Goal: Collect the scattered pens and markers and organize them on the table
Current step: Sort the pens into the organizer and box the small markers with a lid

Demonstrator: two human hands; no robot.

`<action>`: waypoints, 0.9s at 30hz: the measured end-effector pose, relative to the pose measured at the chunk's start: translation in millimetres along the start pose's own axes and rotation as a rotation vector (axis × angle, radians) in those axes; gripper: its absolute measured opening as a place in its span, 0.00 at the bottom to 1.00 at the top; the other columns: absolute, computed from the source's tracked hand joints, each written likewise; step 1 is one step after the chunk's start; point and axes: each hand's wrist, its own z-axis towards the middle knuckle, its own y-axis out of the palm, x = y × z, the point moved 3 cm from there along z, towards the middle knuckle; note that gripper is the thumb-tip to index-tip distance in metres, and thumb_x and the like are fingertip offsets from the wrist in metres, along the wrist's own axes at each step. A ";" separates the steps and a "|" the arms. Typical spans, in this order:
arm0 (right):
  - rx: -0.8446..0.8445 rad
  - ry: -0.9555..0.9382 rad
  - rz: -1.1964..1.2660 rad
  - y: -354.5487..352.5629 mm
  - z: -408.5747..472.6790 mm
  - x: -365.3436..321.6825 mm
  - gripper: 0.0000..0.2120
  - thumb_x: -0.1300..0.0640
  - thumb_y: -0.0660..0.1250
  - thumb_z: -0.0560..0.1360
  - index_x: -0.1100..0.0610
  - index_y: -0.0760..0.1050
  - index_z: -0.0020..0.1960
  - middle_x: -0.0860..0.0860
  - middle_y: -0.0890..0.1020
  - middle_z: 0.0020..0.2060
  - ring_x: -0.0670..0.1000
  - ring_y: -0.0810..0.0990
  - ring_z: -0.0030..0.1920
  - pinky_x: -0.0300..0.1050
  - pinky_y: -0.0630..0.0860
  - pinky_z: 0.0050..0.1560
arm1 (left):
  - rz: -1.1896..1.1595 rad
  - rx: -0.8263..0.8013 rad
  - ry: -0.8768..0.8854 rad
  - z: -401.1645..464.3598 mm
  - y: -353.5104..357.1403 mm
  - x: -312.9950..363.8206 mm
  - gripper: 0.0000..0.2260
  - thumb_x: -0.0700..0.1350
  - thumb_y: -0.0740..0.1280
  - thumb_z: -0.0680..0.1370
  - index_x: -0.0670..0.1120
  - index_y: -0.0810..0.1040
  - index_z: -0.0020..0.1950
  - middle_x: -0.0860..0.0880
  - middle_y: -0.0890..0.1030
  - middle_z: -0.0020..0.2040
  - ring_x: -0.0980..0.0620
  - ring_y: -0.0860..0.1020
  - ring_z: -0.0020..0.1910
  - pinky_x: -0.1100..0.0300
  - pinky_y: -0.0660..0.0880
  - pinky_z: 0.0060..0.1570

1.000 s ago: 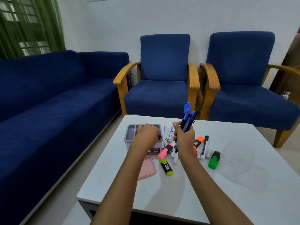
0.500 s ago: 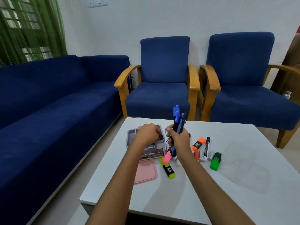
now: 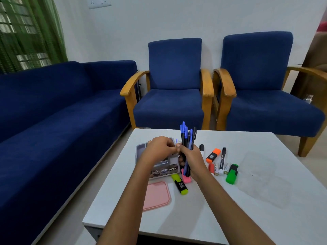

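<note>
right hand (image 3: 192, 160): grips slim capped pens (image 3: 187, 138) (upright bundle) | left hand (image 3: 159, 150): fingers curled, contents unclear

The grey organizer box (image 3: 163, 169) bears a label reading "OPEL".

The table (image 3: 247, 218) has a smooth, matt white top, and at its 9 o'clock edge lies a pink lid (image 3: 156, 196) of soft-looking matt plastic. The pens (image 3: 186, 138) and the green highlighter (image 3: 232, 175), toward 3 o'clock, are smooth plastic with a slight sheen, beside a clear, glossy plastic sheet (image 3: 261, 175). At 12 o'clock the armchairs (image 3: 175, 71) pair napped blue cloth with glossy varnished wood arms; the sofa (image 3: 53, 112) at 9 o'clock wears the same matt cloth.
</note>
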 end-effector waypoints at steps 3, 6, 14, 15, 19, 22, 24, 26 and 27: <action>-0.007 0.002 0.035 3.3 -1.3 2.7 0.05 0.57 0.65 0.77 0.59 0.73 0.49 0.51 0.72 0.25 0.47 0.70 0.23 0.38 0.69 0.24 | 0.008 0.081 -0.022 4.5 2.8 -1.0 0.12 0.52 0.71 0.74 0.46 0.82 0.51 0.48 0.84 0.47 0.49 0.79 0.49 0.50 0.75 0.56; -0.007 -0.026 0.018 5.9 -3.0 2.1 0.07 0.56 0.66 0.77 0.59 0.73 0.48 0.52 0.72 0.27 0.49 0.70 0.25 0.40 0.70 0.25 | -0.047 0.282 -0.051 9.0 2.1 -2.9 0.06 0.47 0.69 0.75 0.47 0.83 0.47 0.49 0.85 0.45 0.49 0.79 0.50 0.48 0.74 0.57; 0.127 -0.170 0.208 0.4 5.6 -22.6 0.02 0.64 0.65 0.77 0.59 0.73 0.48 0.53 0.75 0.32 0.49 0.74 0.31 0.36 0.77 0.33 | -0.045 0.546 -0.019 26.4 -3.6 -16.0 0.06 0.46 0.67 0.77 0.46 0.82 0.49 0.49 0.81 0.50 0.48 0.73 0.56 0.53 0.68 0.54; 0.142 -0.188 0.250 2.1 8.6 -28.7 0.02 0.64 0.64 0.77 0.59 0.73 0.48 0.53 0.76 0.32 0.50 0.75 0.32 0.37 0.78 0.36 | -0.016 0.530 -0.022 29.9 -4.5 -16.4 0.06 0.46 0.67 0.77 0.47 0.81 0.51 0.49 0.80 0.54 0.48 0.72 0.58 0.53 0.67 0.56; 0.119 -0.257 0.419 20.3 17.3 -51.0 0.06 0.66 0.64 0.77 0.56 0.73 0.45 0.53 0.78 0.34 0.50 0.79 0.35 0.44 0.79 0.44 | -0.085 0.412 -0.026 41.2 -3.9 -21.2 0.05 0.46 0.64 0.79 0.47 0.77 0.52 0.47 0.81 0.54 0.46 0.77 0.53 0.50 0.72 0.57; 0.092 -0.293 0.402 39.4 23.0 -59.3 0.06 0.65 0.64 0.77 0.55 0.74 0.46 0.52 0.80 0.35 0.49 0.80 0.35 0.43 0.80 0.45 | -0.091 0.374 -0.003 43.1 -3.0 -26.8 0.02 0.46 0.62 0.79 0.50 0.73 0.48 0.45 0.82 0.45 0.44 0.79 0.44 0.47 0.77 0.48; 0.077 -0.296 0.324 50.8 28.2 -57.8 0.04 0.65 0.65 0.77 0.58 0.74 0.49 0.53 0.81 0.36 0.49 0.81 0.36 0.44 0.80 0.47 | -0.079 0.368 0.006 44.6 -2.6 -31.8 0.03 0.46 0.61 0.79 0.49 0.73 0.49 0.45 0.82 0.45 0.43 0.79 0.44 0.47 0.77 0.47; 0.070 -0.284 0.196 57.8 33.7 -52.3 0.06 0.65 0.66 0.76 0.58 0.75 0.53 0.54 0.82 0.40 0.51 0.82 0.41 0.43 0.80 0.49 | -0.131 0.368 0.017 46.5 -2.3 -35.5 0.04 0.45 0.61 0.80 0.48 0.75 0.52 0.46 0.82 0.45 0.45 0.80 0.44 0.49 0.78 0.46; 0.064 -0.275 0.138 59.8 35.8 -49.3 0.06 0.65 0.66 0.76 0.57 0.75 0.52 0.54 0.82 0.42 0.51 0.82 0.42 0.42 0.80 0.49 | -0.174 0.368 0.017 47.3 -2.4 -36.9 0.03 0.44 0.61 0.80 0.48 0.75 0.50 0.47 0.82 0.44 0.46 0.80 0.43 0.51 0.78 0.44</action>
